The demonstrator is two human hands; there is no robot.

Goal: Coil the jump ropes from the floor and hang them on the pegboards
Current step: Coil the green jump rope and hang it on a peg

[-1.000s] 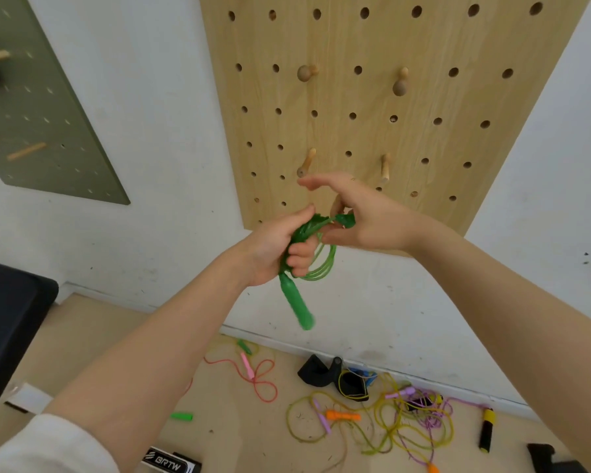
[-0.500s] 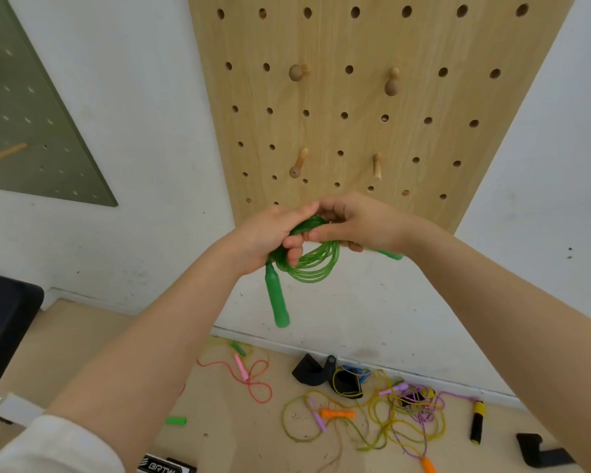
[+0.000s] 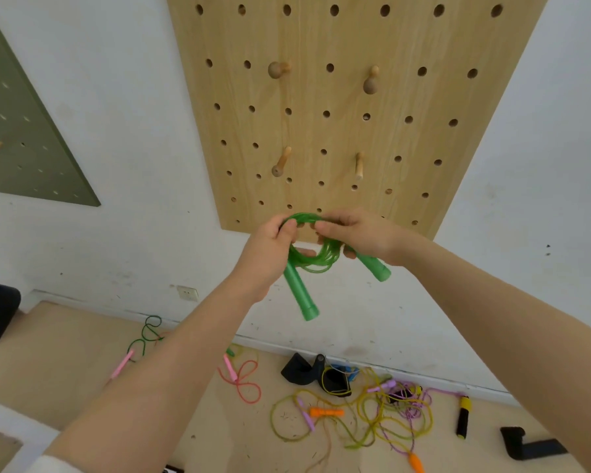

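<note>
A coiled green jump rope [image 3: 316, 257] hangs between my hands in front of the lower edge of the wooden pegboard [image 3: 342, 131]. My left hand [image 3: 270, 249] grips the left side of the coil, and one green handle [image 3: 299, 291] hangs below it. On the coil's right side my right hand [image 3: 359, 233] holds the strands, with the other green handle [image 3: 376, 268] sticking out under it. Wooden pegs [image 3: 280, 162] [image 3: 358, 165] stand out of the board just above my hands.
Two more pegs [image 3: 277, 69] [image 3: 371, 81] sit higher on the board. A green pegboard [image 3: 17, 131] hangs at the left. Several loose ropes [image 3: 372, 414] lie tangled on the floor by the wall, with a pink-handled rope [image 3: 239, 377], black items [image 3: 307, 372] and a black object [image 3: 533, 447].
The coil has been pulled wider between my hands. The right-hand handle now shows below my right hand. My view has shifted so the hands sit just under the board's lower pegs.
</note>
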